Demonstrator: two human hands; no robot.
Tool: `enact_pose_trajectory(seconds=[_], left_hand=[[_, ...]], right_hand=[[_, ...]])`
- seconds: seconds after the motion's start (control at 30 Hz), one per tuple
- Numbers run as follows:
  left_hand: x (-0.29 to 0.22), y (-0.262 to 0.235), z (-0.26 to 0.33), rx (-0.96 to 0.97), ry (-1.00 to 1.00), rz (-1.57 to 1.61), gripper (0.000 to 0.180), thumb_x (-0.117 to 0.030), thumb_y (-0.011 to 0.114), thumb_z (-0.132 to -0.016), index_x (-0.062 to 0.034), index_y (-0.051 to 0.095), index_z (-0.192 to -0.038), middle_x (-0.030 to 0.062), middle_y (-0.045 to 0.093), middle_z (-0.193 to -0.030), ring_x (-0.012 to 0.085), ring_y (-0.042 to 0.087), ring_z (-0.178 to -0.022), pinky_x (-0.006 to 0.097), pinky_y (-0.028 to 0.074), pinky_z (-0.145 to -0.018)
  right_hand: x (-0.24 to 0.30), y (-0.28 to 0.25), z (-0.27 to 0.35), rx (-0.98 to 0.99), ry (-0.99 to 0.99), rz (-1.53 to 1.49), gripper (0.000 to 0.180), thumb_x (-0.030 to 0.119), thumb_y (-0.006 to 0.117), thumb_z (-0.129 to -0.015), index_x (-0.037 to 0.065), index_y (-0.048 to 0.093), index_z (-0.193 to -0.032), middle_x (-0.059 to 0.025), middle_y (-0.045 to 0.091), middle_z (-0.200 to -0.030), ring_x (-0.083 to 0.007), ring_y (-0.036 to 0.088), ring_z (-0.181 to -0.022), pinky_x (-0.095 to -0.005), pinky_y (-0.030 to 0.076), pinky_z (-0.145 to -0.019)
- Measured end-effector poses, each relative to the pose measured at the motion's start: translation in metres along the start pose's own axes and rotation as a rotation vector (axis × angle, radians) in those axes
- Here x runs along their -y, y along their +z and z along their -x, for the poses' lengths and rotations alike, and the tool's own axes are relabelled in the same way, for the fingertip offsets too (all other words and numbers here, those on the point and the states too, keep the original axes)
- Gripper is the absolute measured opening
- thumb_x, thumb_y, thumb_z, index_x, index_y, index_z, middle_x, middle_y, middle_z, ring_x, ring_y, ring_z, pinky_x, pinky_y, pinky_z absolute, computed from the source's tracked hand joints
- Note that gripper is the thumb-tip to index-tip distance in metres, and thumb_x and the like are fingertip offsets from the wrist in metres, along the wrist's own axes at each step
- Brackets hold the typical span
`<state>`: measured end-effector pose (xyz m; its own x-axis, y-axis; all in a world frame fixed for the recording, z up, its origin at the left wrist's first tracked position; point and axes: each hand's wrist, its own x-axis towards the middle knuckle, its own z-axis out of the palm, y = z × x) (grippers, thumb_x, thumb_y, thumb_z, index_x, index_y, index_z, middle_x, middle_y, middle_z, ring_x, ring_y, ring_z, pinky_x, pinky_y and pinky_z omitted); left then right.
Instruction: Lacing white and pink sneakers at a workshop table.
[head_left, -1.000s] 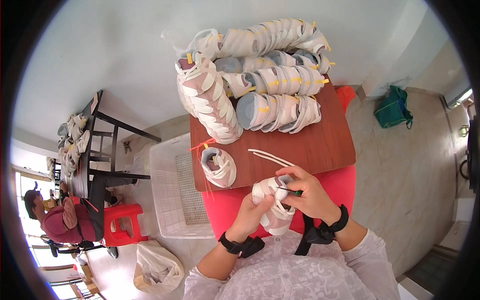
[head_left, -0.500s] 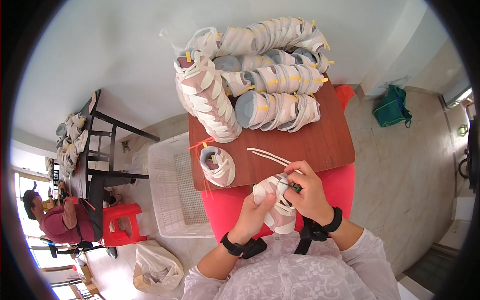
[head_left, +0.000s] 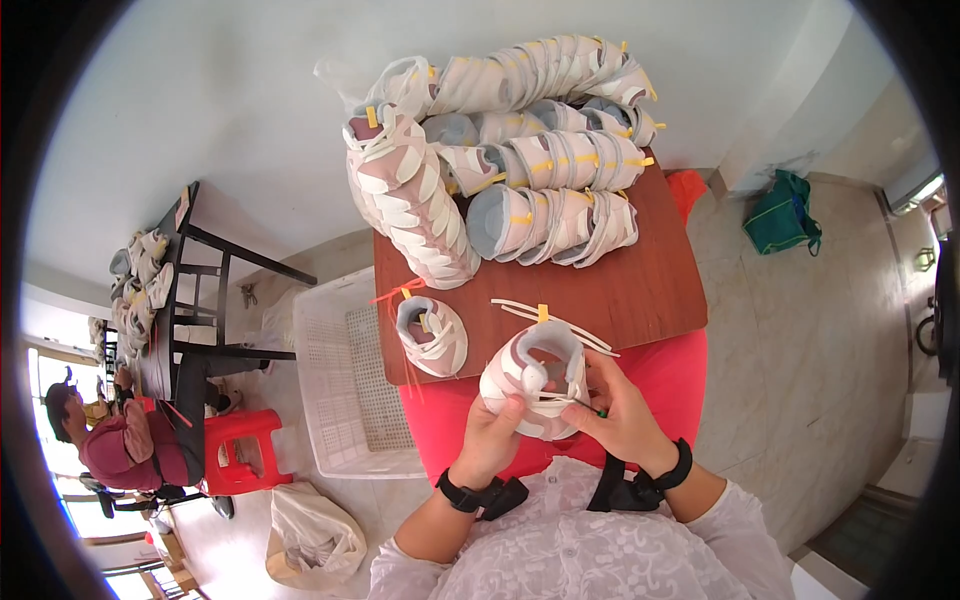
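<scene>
Above my lap, near the table's front edge, a white-and-pink shoe upper (head_left: 505,375) is tilted so its grey-lined opening shows, a yellow tab at its far rim. My left hand (head_left: 488,437) is closed on its left side, thumb on the front. My right hand (head_left: 630,425) grips the other side and also holds a thin tool with a green handle (head_left: 602,413); its tip is hard to make out. White laces (head_left: 530,312) lie on the tabletop just beyond the upper. To the left stands another shoe upper (head_left: 440,342) with red cord (head_left: 395,292) by it.
Rows of nested shoe uppers (head_left: 560,220) fill the back of the brown table (head_left: 655,270). A white plastic crate (head_left: 325,400) stands left on the floor, near a cloth sack (head_left: 310,535). Far left, a person (head_left: 130,445) sits by a red stool (head_left: 245,445). A green bag (head_left: 785,215) lies right.
The shoe upper has been turned so its opening and yellow tab show, and it sits a little further left and away from me. My right hand has moved from its front to its side.
</scene>
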<state>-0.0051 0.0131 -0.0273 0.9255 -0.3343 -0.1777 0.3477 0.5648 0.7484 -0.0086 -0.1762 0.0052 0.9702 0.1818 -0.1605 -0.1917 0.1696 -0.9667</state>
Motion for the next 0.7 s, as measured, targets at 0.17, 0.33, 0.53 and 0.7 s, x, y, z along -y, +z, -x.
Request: enact_pose_trajectory(seconds=[0.17,0.33,0.53,0.7], left_hand=[[0.001,-0.002,0.002,0.062,-0.035,-0.123,0.046,-0.020,0.063,-0.092,-0.0023,0.046,-0.131,0.0089,0.058,-0.123,0.0170,0.056,-0.111,0.034,0.045,-0.095],[0.003,-0.001,-0.001,0.054,-0.112,-0.239,0.044,-0.011,0.066,-0.089,-0.0015,0.049,-0.129,0.0063,0.060,-0.119,0.0127,0.055,-0.107,0.030,0.046,-0.092],[-0.001,0.004,-0.004,-0.027,-0.076,-0.416,0.032,-0.009,0.065,-0.089,0.0000,0.058,-0.118,0.0049,0.064,-0.109,0.0117,0.059,-0.099,0.028,0.049,-0.087],[-0.002,0.005,-0.004,-0.057,-0.027,-0.462,0.028,-0.009,0.068,-0.087,-0.0003,0.060,-0.113,0.0049,0.066,-0.106,0.0114,0.060,-0.095,0.028,0.050,-0.082]], right_hand=[[-0.009,-0.008,-0.002,-0.035,-0.059,-0.076,0.063,0.009,0.071,-0.084,-0.001,0.035,-0.134,-0.0141,0.058,-0.116,-0.0191,0.059,-0.106,-0.0314,0.049,-0.089],[-0.020,-0.009,0.003,-0.175,-0.198,0.183,0.061,0.012,0.074,-0.081,-0.002,0.039,-0.129,-0.0117,0.056,-0.118,-0.0170,0.057,-0.107,-0.0316,0.047,-0.091],[-0.014,-0.014,0.000,-0.212,-0.095,0.106,0.051,0.013,0.076,-0.078,0.001,0.051,-0.121,-0.0092,0.060,-0.101,-0.0181,0.063,-0.088,-0.0290,0.053,-0.072],[0.007,-0.007,-0.003,-0.299,-0.579,0.876,0.030,0.012,0.076,-0.072,0.008,0.065,-0.099,-0.0036,0.054,-0.086,-0.0196,0.059,-0.068,-0.0297,0.048,-0.054]])
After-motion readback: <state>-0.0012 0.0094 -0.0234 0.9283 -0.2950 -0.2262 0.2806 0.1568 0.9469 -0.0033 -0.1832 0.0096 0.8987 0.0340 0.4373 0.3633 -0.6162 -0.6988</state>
